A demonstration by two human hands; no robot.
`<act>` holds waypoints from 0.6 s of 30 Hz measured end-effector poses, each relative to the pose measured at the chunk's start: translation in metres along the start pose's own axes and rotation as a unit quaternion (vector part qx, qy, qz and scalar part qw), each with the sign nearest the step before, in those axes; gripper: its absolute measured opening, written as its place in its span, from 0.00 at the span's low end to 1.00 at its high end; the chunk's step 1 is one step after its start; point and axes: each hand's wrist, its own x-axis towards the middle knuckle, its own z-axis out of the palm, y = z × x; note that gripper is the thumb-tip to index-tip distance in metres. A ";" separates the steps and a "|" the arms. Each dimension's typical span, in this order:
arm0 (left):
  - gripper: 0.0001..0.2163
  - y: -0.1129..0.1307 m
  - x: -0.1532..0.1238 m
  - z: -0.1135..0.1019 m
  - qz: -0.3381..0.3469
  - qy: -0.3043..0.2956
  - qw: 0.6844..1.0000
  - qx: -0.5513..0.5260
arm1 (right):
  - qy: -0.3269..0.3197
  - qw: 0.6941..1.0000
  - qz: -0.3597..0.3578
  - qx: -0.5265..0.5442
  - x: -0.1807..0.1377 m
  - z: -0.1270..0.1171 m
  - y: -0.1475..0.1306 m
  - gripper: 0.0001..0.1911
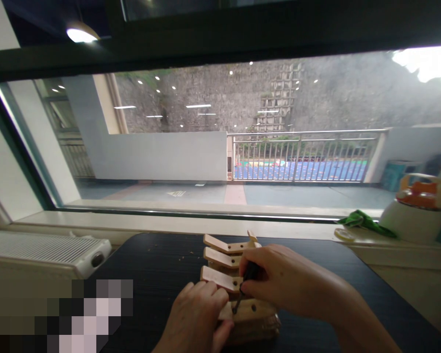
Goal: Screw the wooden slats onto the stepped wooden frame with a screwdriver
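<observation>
Low in the head view, my right hand point(259, 274) is closed around a slim tool with a black handle point(250, 271). Its thin dark shaft points down, with the tip at a hole in the nearest angled wooden piece point(259, 308); whether it goes into the hole I cannot tell. My left hand point(202, 311) grips the left end of that same piece, fingers over it and thumb at the near side. Just beyond lie several similar pale wooden pieces point(220, 278) in a row, each bent at an angle and drilled with holes. My right hand partly covers them.
A dark tabletop point(150, 269) carries small crumbs at its left. Behind it runs a windowsill point(139, 223) with a green cloth point(365, 223) and a white pot with an orange top point(411, 215). A white radiator point(47, 250) stands left. At lower left, a patch is pixelated.
</observation>
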 end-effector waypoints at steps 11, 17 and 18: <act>0.08 0.001 -0.001 0.000 0.001 0.009 1.000 -0.004 | 0.000 1.000 -0.028 0.007 -0.006 -0.003 0.010 0.15; 0.08 0.002 -0.002 0.001 -0.005 0.007 1.000 -0.004 | -0.010 1.000 -0.029 0.001 -0.003 -0.003 0.008 0.08; 0.07 0.003 -0.002 0.000 -0.007 0.007 1.000 -0.001 | -0.010 1.000 -0.027 0.002 -0.002 -0.003 0.008 0.07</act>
